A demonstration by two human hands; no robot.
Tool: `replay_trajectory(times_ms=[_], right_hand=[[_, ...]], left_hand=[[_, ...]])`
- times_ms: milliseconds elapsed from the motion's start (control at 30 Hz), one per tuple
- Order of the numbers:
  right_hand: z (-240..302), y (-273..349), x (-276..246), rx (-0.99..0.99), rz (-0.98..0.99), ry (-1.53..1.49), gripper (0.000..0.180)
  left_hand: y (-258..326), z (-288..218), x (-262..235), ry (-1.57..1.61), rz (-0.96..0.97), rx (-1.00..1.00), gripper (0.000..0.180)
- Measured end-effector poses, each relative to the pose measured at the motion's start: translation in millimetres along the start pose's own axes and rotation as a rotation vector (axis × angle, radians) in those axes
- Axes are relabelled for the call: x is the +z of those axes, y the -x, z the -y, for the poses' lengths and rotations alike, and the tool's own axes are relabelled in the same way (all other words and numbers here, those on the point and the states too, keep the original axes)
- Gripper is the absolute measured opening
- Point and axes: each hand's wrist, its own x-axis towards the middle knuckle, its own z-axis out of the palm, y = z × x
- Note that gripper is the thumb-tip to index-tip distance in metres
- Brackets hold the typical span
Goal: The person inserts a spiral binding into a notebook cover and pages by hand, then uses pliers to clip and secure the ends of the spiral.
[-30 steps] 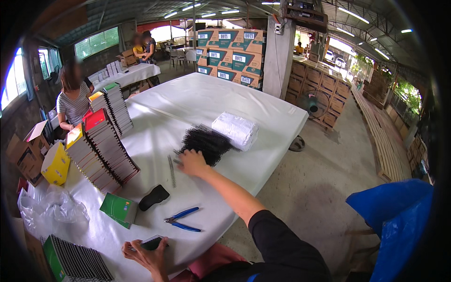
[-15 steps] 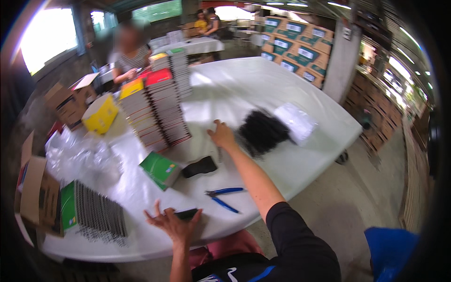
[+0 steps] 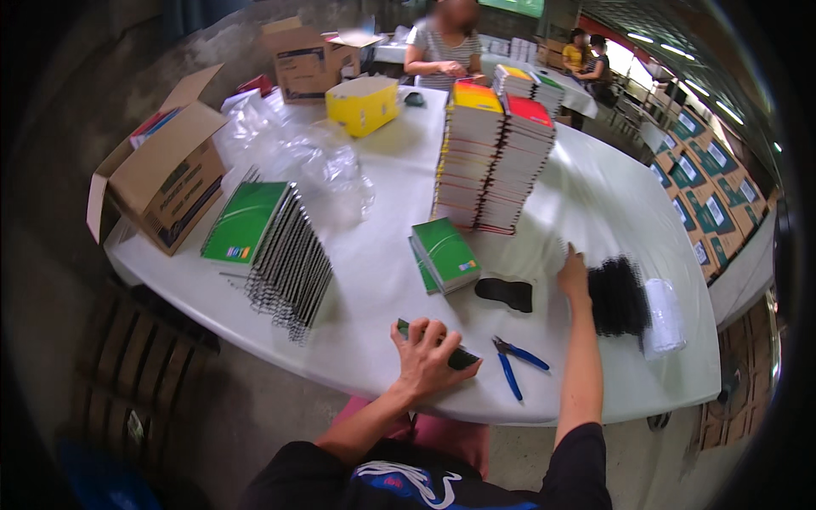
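My left hand [image 3: 429, 361] is closed over a dark green-covered notebook [image 3: 463, 358] at the table's near edge, hiding much of it. Farther right, my right hand [image 3: 575, 274] reaches forward with its fingers drawn together. A faint, blurred greyish thing shows at its fingertips, too unclear to name. Beside that hand lies a heap of black spiral binding coils [image 3: 619, 296]. Blue-handled cutting pliers [image 3: 518, 364] lie open between my arms. Beyond them are a black curved flat piece [image 3: 505, 294] and a small pile of green notebooks [image 3: 446, 253].
Tall stacks of spiral notebooks [image 3: 472, 157] rise at the table's far side. On the left stand green coil-bound notebooks [image 3: 255, 225], crumpled clear plastic [image 3: 297, 161], a yellow box [image 3: 363, 106] and an open carton [image 3: 174, 178]. A white wrapped bundle [image 3: 665, 319] lies right. A person [image 3: 444, 51] works opposite.
The view has swung left. My left hand has closed from spread fingers onto the green notebook. My right hand's fingers, apart before, are now drawn together near the black coils.
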Motion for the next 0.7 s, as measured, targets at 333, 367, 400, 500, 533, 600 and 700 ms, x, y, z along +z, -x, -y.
replay_trajectory(times_ms=[333, 367, 400, 500, 533, 600, 700], right_hand=[[137, 172, -133, -0.287, 0.4, -0.829, 0.023], [143, 184, -127, -0.263, 0.382, -0.869, 0.022], [145, 191, -122, -0.234, 0.352, -0.906, 0.02], [146, 201, -106, -0.162, 0.183, -0.954, 0.016], [145, 201, -103, -0.186, 0.164, -0.908, 0.015], [148, 199, -100, -0.235, 0.127, -0.823, 0.013], [147, 198, -104, -0.205, 0.295, -0.975, 0.014]], left_hand=[[11, 9, 0, -0.102, -0.029, -0.054, 0.041], [10, 9, -1, -0.113, -0.023, -0.06, 0.041], [8, 7, 1, -0.117, -0.018, -0.055, 0.042], [9, 7, 6, -0.062, -0.015, -0.073, 0.042], [9, 6, 6, -0.062, -0.02, -0.072, 0.043], [8, 5, 5, -0.07, -0.028, -0.066, 0.043], [11, 7, 5, -0.083, -0.024, -0.066, 0.044]])
